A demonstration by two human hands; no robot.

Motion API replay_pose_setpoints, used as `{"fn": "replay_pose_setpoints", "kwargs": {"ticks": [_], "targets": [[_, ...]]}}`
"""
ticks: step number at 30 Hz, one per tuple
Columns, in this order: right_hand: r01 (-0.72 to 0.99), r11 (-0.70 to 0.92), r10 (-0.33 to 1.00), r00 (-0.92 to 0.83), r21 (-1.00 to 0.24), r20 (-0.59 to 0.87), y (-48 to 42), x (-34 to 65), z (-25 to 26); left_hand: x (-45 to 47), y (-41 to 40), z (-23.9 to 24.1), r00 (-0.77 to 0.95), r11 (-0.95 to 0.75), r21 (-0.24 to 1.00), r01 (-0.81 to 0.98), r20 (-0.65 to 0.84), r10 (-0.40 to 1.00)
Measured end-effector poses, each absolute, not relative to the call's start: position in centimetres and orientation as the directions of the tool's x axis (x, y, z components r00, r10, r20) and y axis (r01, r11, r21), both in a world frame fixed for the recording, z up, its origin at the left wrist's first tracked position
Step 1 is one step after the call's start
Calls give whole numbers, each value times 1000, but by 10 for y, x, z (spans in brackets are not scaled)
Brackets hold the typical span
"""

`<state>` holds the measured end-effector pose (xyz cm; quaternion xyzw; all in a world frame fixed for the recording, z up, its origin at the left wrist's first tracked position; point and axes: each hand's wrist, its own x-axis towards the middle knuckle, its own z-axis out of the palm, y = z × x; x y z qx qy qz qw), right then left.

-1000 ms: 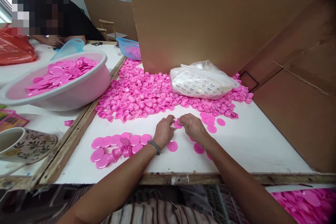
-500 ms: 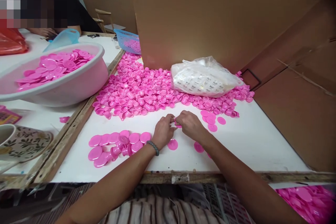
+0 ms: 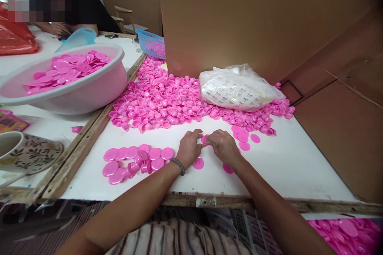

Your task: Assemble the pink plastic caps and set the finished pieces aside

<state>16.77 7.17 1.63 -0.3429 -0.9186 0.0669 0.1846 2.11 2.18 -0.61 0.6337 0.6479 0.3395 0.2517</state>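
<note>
My left hand [image 3: 188, 147] and my right hand [image 3: 223, 145] meet over the white table [image 3: 284, 163], fingers pinched together on one small pink cap piece [image 3: 205, 139]. A beaded bracelet is on my left wrist. A heap of small pink cups [image 3: 161, 101] lies just beyond my hands. To the left of my left hand sits a cluster of flat pink discs [image 3: 134, 159]. Loose discs [image 3: 198, 163] lie under and beside my wrists, and more are to the right [image 3: 243, 137].
A clear plastic bag [image 3: 236, 89] rests on the heap against a cardboard wall [image 3: 227, 16]. A pink basin [image 3: 89, 91] full of discs stands at left, beside a patterned mug [image 3: 26, 153]. Another person [image 3: 80, 8] sits at the far left. A blue basket [image 3: 151, 44] stands behind.
Both hands stay pinched on the same pink piece and have barely shifted on the table. The camera view has drifted slightly.
</note>
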Motion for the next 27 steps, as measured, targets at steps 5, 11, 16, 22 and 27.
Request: {"fn": "replay_pose_setpoints", "kwargs": {"ticks": [5, 11, 16, 22, 27], "targets": [[610, 784, 616, -737, -119, 278, 67, 166, 17, 22, 22, -7, -60, -46, 741, 670, 115, 992], [623, 674, 727, -655, -397, 206, 74, 161, 16, 15, 24, -2, -88, -3, 814, 581, 67, 994], [446, 146, 904, -422, -883, -64, 74, 158, 14, 4, 23, 7, -120, 43, 923, 383, 3, 993], [439, 468, 794, -589, -767, 148, 72, 164, 14, 2, 27, 10, -178, 299, 953, 46, -287, 941], [487, 663, 697, -679, -569, 231, 75, 162, 5, 0, 35, 6, -151, 418, 899, -130, -435, 888]]}}
